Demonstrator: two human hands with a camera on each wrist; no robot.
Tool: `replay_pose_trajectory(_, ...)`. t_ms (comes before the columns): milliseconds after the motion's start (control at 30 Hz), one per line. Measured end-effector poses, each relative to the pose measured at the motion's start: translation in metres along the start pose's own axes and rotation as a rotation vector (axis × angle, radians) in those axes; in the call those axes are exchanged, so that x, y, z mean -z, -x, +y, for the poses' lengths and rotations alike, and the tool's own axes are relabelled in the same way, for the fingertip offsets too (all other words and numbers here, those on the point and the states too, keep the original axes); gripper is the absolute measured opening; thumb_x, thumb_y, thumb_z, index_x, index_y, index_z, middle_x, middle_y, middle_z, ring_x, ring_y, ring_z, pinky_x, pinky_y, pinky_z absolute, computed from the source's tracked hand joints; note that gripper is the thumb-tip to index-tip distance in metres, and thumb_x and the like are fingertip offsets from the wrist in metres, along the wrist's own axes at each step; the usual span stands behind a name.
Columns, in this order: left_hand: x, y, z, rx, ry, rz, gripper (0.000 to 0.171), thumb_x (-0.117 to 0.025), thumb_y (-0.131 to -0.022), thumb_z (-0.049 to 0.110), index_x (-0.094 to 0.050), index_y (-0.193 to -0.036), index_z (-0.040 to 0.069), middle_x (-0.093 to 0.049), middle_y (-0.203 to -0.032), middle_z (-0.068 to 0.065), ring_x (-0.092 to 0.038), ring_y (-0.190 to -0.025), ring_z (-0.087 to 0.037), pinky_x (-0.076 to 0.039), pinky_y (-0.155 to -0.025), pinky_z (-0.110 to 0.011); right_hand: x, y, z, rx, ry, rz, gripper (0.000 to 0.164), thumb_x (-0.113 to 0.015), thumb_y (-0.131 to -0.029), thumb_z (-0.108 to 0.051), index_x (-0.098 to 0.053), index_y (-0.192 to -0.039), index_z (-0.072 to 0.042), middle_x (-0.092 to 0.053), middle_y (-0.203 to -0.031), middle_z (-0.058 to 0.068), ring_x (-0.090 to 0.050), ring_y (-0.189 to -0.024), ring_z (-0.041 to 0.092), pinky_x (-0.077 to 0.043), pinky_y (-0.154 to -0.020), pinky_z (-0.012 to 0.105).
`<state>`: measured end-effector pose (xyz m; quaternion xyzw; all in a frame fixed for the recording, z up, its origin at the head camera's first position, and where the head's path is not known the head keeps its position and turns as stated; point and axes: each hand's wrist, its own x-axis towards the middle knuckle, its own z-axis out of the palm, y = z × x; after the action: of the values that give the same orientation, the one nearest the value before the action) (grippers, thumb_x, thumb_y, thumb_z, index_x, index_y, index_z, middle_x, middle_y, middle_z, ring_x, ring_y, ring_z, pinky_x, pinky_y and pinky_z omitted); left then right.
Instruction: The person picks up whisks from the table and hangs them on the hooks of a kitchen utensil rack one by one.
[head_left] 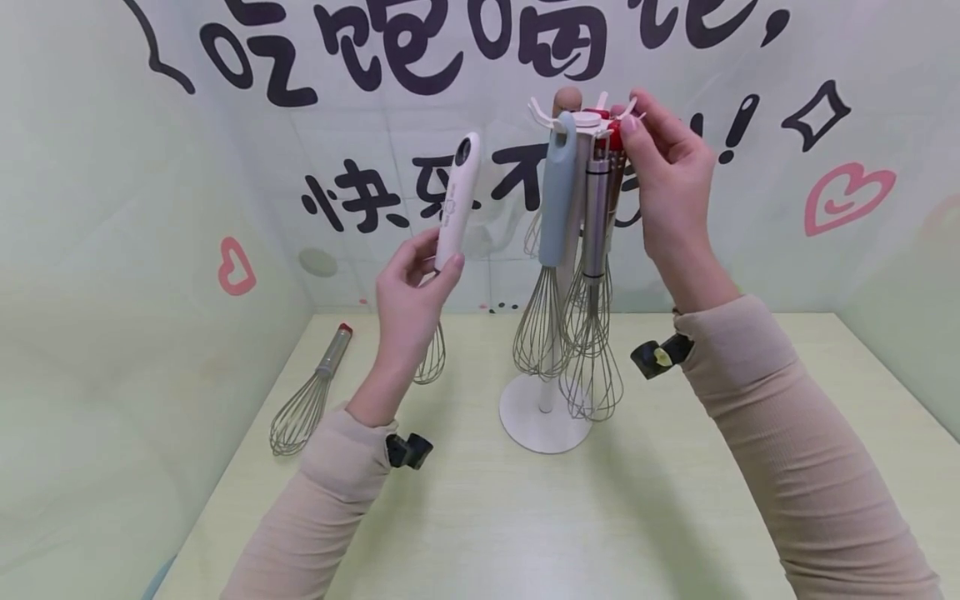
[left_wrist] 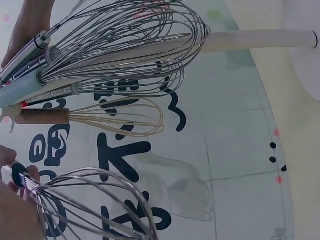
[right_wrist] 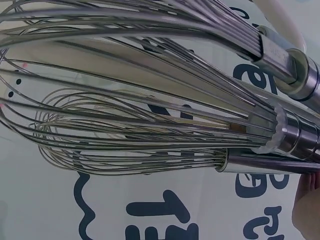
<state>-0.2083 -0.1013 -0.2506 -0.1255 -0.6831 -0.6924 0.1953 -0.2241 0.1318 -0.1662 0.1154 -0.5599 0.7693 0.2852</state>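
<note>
My left hand [head_left: 411, 296] grips a whisk by its white handle [head_left: 459, 200], raised left of the rack with the handle end up. Its wire loops [left_wrist: 110, 192] spread at the bottom of the left wrist view. A white rack [head_left: 546, 425] on a round base carries several hanging whisks. A blue-handled whisk [head_left: 557, 200] hangs at its left front, and a steel-handled whisk [head_left: 596, 217] in front. My right hand [head_left: 675, 171] pinches a hook at the rack's top right, fingertips close beside a red handle end [head_left: 615, 135].
Another steel whisk with a red tip [head_left: 315, 392] lies on the pale table [head_left: 480, 517] at the left. A wooden-handled whisk [left_wrist: 42, 116] hangs at the rack's back. Behind stands a wall sheet [head_left: 480, 250] with black lettering.
</note>
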Motion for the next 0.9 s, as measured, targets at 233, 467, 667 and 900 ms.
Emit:
replay_pose_trajectory(233,-0.006,0.001,0.007,-0.017,-0.003,-0.026,0.042,-0.065,-0.087,0.005,-0.056,-0.128,0.001,-0.059,-0.12,-0.014,-0.057,-0.096,-0.009,-0.055,-0.09,-0.017,-0.003,0.003,0.0,-0.023,0.009,0.034,0.039,-0.064,-0.09,-0.01,-0.061,-0.128,-0.008,-0.066,-0.118,0.006,-0.058,-0.109,0.014,-0.05,-0.099,0.02)
replay_pose_trajectory(467,-0.01,0.0,0.013,-0.031,-0.002,-0.028,0.042,-0.066,-0.087,0.006,-0.057,-0.128,0.002,-0.06,-0.119,-0.014,-0.058,-0.096,-0.01,-0.055,-0.091,-0.019,-0.005,0.01,-0.001,0.074,0.021,0.11,0.034,-0.064,-0.089,-0.01,-0.063,-0.122,-0.003,-0.064,-0.119,0.006,-0.059,-0.105,0.013,-0.05,-0.098,0.019)
replay_pose_trajectory(667,-0.014,-0.002,0.017,-0.059,0.009,-0.028,0.041,-0.066,-0.087,0.005,-0.057,-0.127,0.001,-0.06,-0.118,-0.014,-0.058,-0.094,-0.009,-0.056,-0.091,-0.019,-0.012,0.018,-0.001,0.134,0.005,0.137,0.029,-0.064,-0.089,-0.011,-0.065,-0.115,-0.001,-0.064,-0.102,0.001,-0.058,-0.094,0.013,-0.051,-0.087,0.018)
replay_pose_trajectory(900,-0.017,-0.002,0.021,-0.067,0.004,-0.026,0.041,-0.066,-0.087,0.005,-0.057,-0.127,0.001,-0.06,-0.117,-0.013,-0.058,-0.094,-0.01,-0.056,-0.091,-0.02,-0.019,0.025,0.002,0.19,-0.009,0.087,0.039,-0.067,-0.084,-0.006,-0.058,-0.121,0.003,-0.061,-0.104,0.003,-0.058,-0.101,0.016,-0.049,-0.101,0.022)
